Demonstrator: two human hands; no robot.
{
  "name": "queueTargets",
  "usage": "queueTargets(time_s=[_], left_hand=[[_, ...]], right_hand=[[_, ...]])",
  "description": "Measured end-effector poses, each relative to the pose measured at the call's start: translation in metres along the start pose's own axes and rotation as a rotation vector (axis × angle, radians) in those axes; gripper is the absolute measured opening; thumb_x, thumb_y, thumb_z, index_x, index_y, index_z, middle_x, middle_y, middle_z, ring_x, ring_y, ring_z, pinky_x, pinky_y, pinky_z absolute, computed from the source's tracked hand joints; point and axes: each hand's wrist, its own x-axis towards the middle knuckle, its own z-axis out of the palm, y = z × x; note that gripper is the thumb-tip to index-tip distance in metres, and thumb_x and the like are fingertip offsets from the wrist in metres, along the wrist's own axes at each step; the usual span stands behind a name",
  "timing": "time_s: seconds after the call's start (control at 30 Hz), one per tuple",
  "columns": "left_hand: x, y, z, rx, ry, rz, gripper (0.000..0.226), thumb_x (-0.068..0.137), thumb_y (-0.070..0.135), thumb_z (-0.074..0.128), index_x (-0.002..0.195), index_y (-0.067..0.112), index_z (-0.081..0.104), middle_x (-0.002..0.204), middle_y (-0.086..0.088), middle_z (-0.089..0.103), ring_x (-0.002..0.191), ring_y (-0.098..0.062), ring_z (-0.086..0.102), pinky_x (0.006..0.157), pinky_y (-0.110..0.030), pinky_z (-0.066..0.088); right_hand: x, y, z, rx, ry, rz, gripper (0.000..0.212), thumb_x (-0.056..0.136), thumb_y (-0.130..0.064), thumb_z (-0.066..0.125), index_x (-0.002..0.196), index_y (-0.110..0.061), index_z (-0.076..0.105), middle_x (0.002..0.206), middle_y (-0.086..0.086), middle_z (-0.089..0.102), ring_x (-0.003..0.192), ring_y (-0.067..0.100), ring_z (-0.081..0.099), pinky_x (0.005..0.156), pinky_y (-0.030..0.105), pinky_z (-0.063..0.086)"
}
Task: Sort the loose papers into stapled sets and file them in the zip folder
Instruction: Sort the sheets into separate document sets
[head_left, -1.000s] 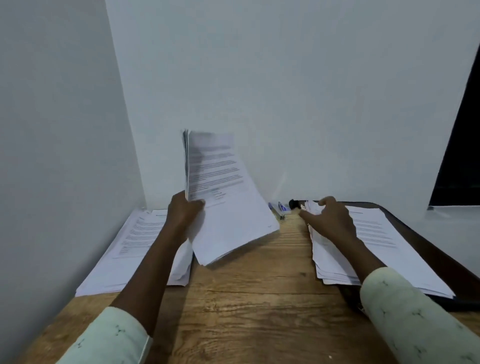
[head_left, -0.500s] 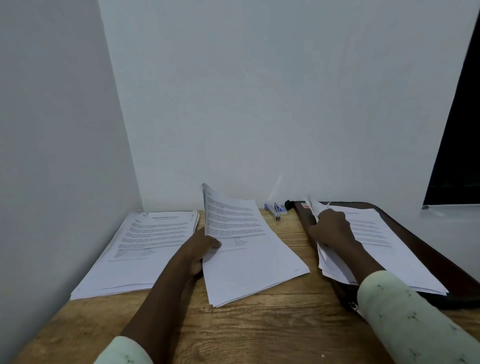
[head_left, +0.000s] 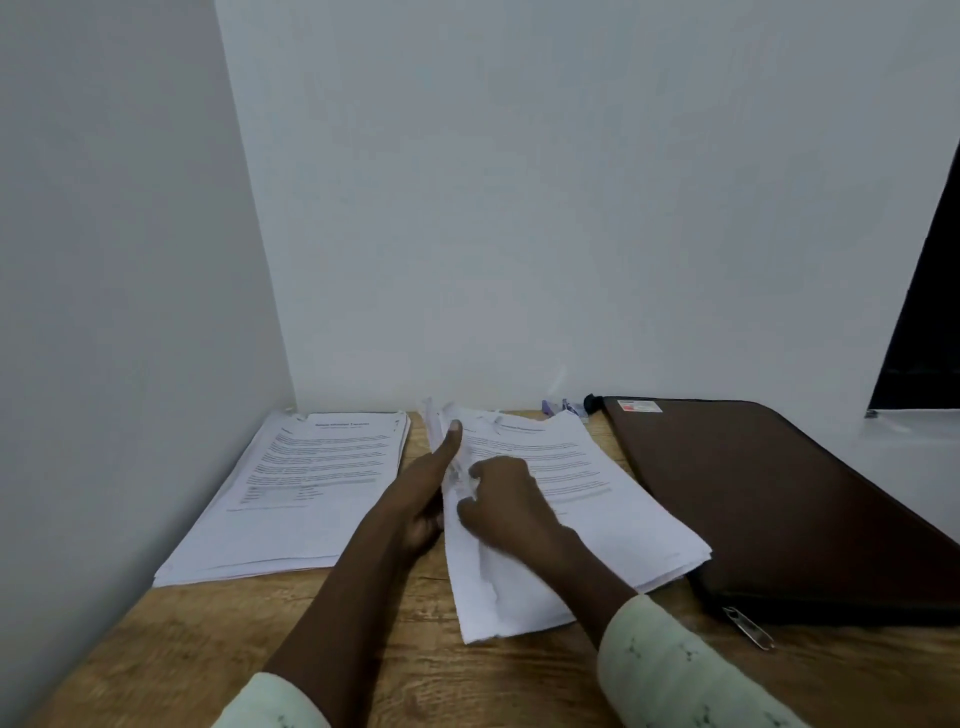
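A thick stack of printed papers (head_left: 582, 499) lies in the middle of the wooden table (head_left: 363, 649). My left hand (head_left: 426, 493) presses flat against the stack's left edge, fingers stretched toward the wall. My right hand (head_left: 506, 499) rests on top near that same edge, its fingers curled on the sheets. A second pile of papers (head_left: 301, 483) lies flat at the left, by the side wall. The brown zip folder (head_left: 769, 499) lies closed at the right with nothing on it, its metal zip pull (head_left: 748, 626) at the near corner.
A small blue stapler (head_left: 563, 407) sits against the back wall between the middle stack and the folder. White walls close the table in at the left and the back. A dark opening shows at the far right.
The stack that lay on the folder now lies with the middle papers, and the folder top is bare. My left hand lowered its sheets to the table. My right hand moved left onto the stack.
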Motion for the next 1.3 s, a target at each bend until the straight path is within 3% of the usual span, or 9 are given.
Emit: queueTargets(time_s=[0.13, 0.2, 0.33, 0.4, 0.53, 0.67, 0.83, 1.07, 1.3], left_hand=[[0.006, -0.002, -0.006, 0.058, 0.095, 0.042, 0.031, 0.097, 0.003, 0.057, 0.128, 0.0, 0.061, 0.106, -0.017, 0.074, 0.094, -0.032, 0.072, 0.08, -0.04, 0.06], [0.006, 0.0, -0.009, 0.024, 0.094, 0.069, 0.032, 0.097, -0.003, 0.053, 0.128, 0.001, 0.06, 0.113, -0.021, 0.071, 0.101, -0.038, 0.07, 0.085, -0.047, 0.058], [-0.003, 0.013, -0.011, -0.056, -0.003, 0.191, 0.034, 0.098, 0.001, 0.053, 0.132, -0.001, 0.056, 0.125, -0.022, 0.066, 0.108, -0.036, 0.068, 0.08, -0.041, 0.061], [-0.007, 0.024, -0.013, -0.052, -0.048, 0.278, 0.036, 0.099, 0.005, 0.051, 0.135, -0.001, 0.055, 0.129, -0.021, 0.064, 0.114, -0.035, 0.066, 0.088, -0.041, 0.058], [-0.022, 0.054, 0.001, 0.007, -0.103, 0.417, 0.037, 0.098, 0.01, 0.052, 0.134, 0.0, 0.056, 0.126, -0.019, 0.066, 0.114, -0.035, 0.066, 0.092, -0.044, 0.057], [-0.034, 0.092, 0.024, 0.195, 0.015, 0.614, 0.036, 0.088, 0.011, 0.071, 0.123, 0.005, 0.064, 0.115, -0.012, 0.073, 0.104, -0.031, 0.071, 0.096, -0.051, 0.054], [-0.048, 0.136, 0.032, 0.286, 0.067, 0.794, 0.04, 0.078, 0.018, 0.074, 0.117, 0.011, 0.067, 0.112, -0.008, 0.074, 0.101, -0.026, 0.072, 0.087, -0.042, 0.059], [-0.037, 0.116, 0.015, 0.231, 0.071, 0.698, 0.073, 0.076, 0.024, 0.082, 0.14, 0.021, 0.047, 0.122, -0.005, 0.07, 0.108, -0.026, 0.069, 0.09, -0.043, 0.057], [-0.029, 0.089, 0.024, 0.257, 0.038, 0.563, 0.034, 0.084, 0.008, 0.075, 0.117, 0.004, 0.067, 0.109, -0.012, 0.075, 0.098, -0.03, 0.073, 0.093, -0.05, 0.056]], right_hand=[[0.002, -0.002, -0.006, 0.018, -0.163, -0.062, 0.023, 0.086, -0.034, 0.069, 0.096, -0.014, 0.067, 0.085, -0.003, 0.064, 0.084, 0.013, 0.058, 0.063, 0.015, 0.039], [0.01, 0.006, -0.026, 0.05, -0.067, -0.013, 0.033, 0.086, -0.037, 0.069, 0.109, -0.013, 0.072, 0.108, -0.001, 0.07, 0.103, 0.015, 0.062, 0.084, 0.023, 0.045], [0.026, 0.039, -0.08, 0.07, 0.446, 0.122, 0.087, 0.075, -0.045, 0.08, 0.145, -0.013, 0.04, 0.149, 0.008, 0.04, 0.138, 0.023, 0.038, 0.11, 0.031, 0.03], [0.029, 0.057, -0.104, 0.259, 0.42, 0.203, 0.106, 0.069, -0.05, 0.084, 0.152, -0.017, 0.028, 0.153, 0.002, 0.035, 0.142, 0.022, 0.035, 0.114, 0.04, 0.033], [0.018, 0.078, -0.127, 0.957, -0.09, 0.006, 0.058, 0.083, -0.03, 0.075, 0.135, -0.012, 0.056, 0.129, 0.009, 0.066, 0.118, 0.03, 0.063, 0.098, 0.045, 0.049], [0.014, 0.055, -0.132, 1.072, 0.135, -0.12, 0.059, 0.065, -0.032, 0.079, 0.117, -0.007, 0.066, 0.113, 0.009, 0.073, 0.107, 0.029, 0.069, 0.085, 0.038, 0.058], [0.013, 0.029, -0.158, 0.807, 0.321, -0.267, 0.035, 0.089, -0.029, 0.069, 0.12, -0.012, 0.068, 0.117, 0.005, 0.072, 0.109, 0.02, 0.068, 0.099, 0.042, 0.052], [0.004, 0.026, -0.146, 0.858, 0.265, -0.224, 0.045, 0.079, -0.029, 0.077, 0.12, -0.012, 0.066, 0.112, 0.004, 0.074, 0.102, 0.021, 0.071, 0.098, 0.045, 0.053], [0.01, 0.031, -0.137, 1.103, 0.104, -0.163, 0.044, 0.085, -0.02, 0.074, 0.125, -0.004, 0.064, 0.121, 0.018, 0.068, 0.112, 0.038, 0.065, 0.104, 0.053, 0.047]])
